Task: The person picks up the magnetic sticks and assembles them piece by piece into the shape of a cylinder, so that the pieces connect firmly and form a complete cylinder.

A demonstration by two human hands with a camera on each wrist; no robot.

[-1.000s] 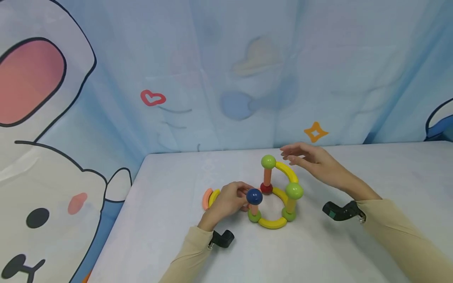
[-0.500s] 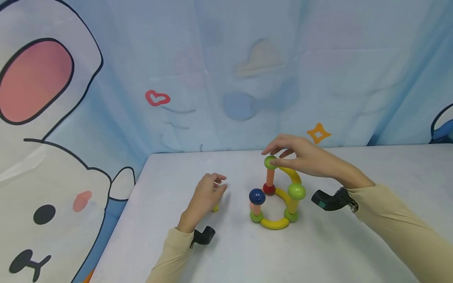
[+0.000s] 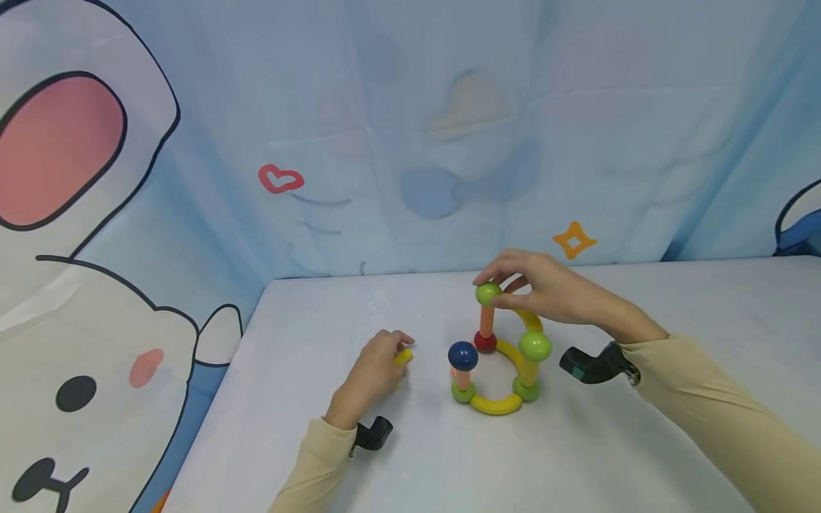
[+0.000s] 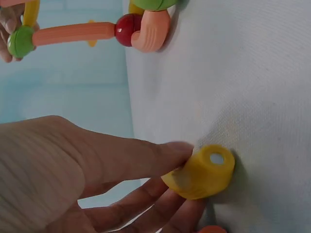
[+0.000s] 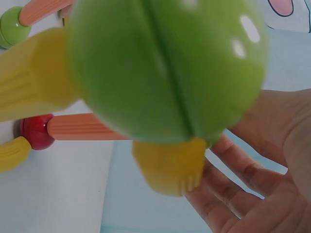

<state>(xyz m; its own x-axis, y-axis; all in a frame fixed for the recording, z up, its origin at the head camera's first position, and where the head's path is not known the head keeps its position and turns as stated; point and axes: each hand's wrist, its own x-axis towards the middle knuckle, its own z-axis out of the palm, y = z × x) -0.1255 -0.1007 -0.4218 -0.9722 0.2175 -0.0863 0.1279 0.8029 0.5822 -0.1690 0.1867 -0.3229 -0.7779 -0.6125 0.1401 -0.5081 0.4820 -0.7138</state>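
My left hand (image 3: 372, 367) pinches a yellow curved toy rod (image 4: 206, 177) between thumb and fingers. The rod's end, with a pale round tip, faces the left wrist camera. To its right stands a ring-shaped build of balls and rods. My right hand (image 3: 545, 285) holds the green ball (image 3: 488, 293) on top of the back orange post (image 3: 487, 322), thumb in front and fingers behind. That post rises from a red ball (image 3: 485, 342). A blue ball (image 3: 463, 355) tops the front left post, and another green ball (image 3: 535, 346) the right one.
Near the left hand, an orange piece (image 4: 213, 229) shows at the bottom edge of the left wrist view. The white table (image 3: 436, 463) ends at a blue printed curtain (image 3: 385, 142) behind the build.
My left hand has left the blue-ball post, moved left and picked up the yellow curved rod. My right hand has come left from beside the build and taken hold of the back green ball.
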